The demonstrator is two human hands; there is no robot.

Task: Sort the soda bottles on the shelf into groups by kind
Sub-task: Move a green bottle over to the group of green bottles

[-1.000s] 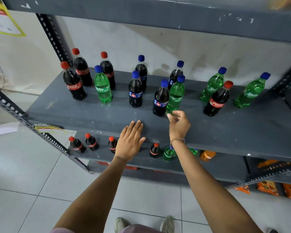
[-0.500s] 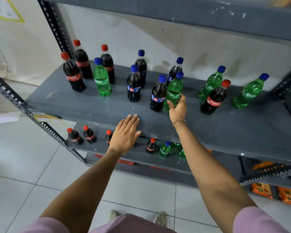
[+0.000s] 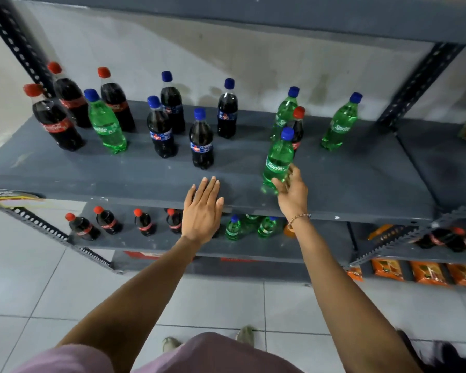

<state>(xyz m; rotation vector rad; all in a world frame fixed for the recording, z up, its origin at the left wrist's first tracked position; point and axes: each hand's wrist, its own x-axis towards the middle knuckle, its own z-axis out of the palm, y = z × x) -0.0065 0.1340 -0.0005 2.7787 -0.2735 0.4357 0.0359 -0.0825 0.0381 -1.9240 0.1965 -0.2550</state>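
Observation:
My right hand grips the lower part of a green Sprite bottle with a blue cap, at the front right of the grey shelf. Just behind it stand a red-capped Coca-Cola bottle and a second Sprite; a third Sprite stands further right. My left hand lies flat and open on the shelf's front edge. Several dark blue-capped cola bottles stand mid-shelf. At the left are three Coca-Cola bottles with one Sprite among them.
The lower shelf carries small Coca-Cola bottles, green bottles and an orange one. Orange packets lie at the lower right. An upper shelf board overhangs, and perforated uprights stand at both ends.
My right hand took the Sprite bottle from beside the blue-capped colas and carried it right, toward the Sprites and the lone Coca-Cola. My left hand stayed on the shelf edge.

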